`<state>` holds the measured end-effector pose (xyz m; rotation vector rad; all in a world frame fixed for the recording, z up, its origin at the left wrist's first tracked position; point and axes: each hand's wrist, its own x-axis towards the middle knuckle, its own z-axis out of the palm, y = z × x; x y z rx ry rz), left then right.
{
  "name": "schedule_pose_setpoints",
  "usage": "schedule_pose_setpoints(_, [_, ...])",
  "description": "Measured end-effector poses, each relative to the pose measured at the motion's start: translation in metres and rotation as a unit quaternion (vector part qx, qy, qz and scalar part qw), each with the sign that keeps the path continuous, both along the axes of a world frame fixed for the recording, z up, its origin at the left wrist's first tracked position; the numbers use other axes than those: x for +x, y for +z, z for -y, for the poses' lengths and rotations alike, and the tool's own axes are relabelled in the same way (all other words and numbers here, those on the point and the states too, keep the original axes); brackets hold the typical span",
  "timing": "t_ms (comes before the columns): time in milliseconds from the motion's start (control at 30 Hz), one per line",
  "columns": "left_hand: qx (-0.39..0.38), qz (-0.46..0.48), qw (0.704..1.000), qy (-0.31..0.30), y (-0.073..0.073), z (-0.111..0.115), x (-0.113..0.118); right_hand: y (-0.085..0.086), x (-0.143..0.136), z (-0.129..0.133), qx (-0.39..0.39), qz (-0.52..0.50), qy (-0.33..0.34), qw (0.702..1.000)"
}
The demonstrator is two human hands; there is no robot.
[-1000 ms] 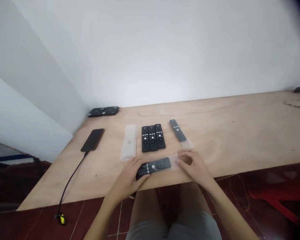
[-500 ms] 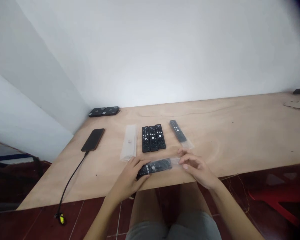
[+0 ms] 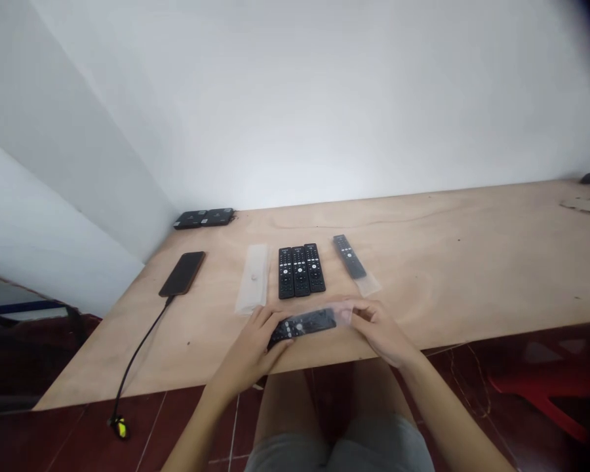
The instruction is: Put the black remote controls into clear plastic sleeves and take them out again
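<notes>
A black remote control (image 3: 309, 322) in a clear plastic sleeve (image 3: 343, 313) lies sideways near the table's front edge. My left hand (image 3: 259, 337) is closed around its left end, thumb in front and fingers behind. At the other end, my right hand (image 3: 376, 326) pinches the loose end of the sleeve. Just beyond, three bare black remotes (image 3: 301, 270) rest side by side. Another remote (image 3: 349, 255) in a plastic sleeve lies slanted to their right. On their left is a stack of flat translucent sleeves (image 3: 253, 278).
A phone (image 3: 183, 274) with a black cable (image 3: 136, 354) lies at the left of the wooden table (image 3: 447, 262). Two black boxes (image 3: 204, 218) sit in the back left corner by the white wall. A red stool (image 3: 545, 387) stands at the lower right.
My right hand has moved slightly left and its fingers have closed on the sleeve's end. My left hand keeps its hold on the remote.
</notes>
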<state>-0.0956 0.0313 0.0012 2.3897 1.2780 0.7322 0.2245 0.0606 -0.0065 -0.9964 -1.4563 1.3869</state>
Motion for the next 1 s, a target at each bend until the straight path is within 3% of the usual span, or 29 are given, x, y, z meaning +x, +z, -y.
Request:
schedule_pose_setpoints(433, [-0.009,-0.011,1.0,-0.001,0.002,0.001,0.001,-0.008,-0.02,-0.005,0.029,0.023,-0.069,0.997])
schedule_pose_setpoints(600, [-0.014,-0.01,1.0,-0.001,0.001,0.0,0.001,-0.002,-0.023,-0.009,0.033,0.037,-0.037,0.998])
schedule_pose_setpoints(800, [-0.023,-0.017,0.999,-0.018,0.003,0.0,0.002,0.004,-0.013,-0.006,0.012,0.033,0.01,0.999])
schedule_pose_setpoints(1000, [-0.049,-0.021,0.999,-0.008,0.002,0.0,0.004,0.009,0.014,0.001,-0.039,0.043,-0.013,0.998])
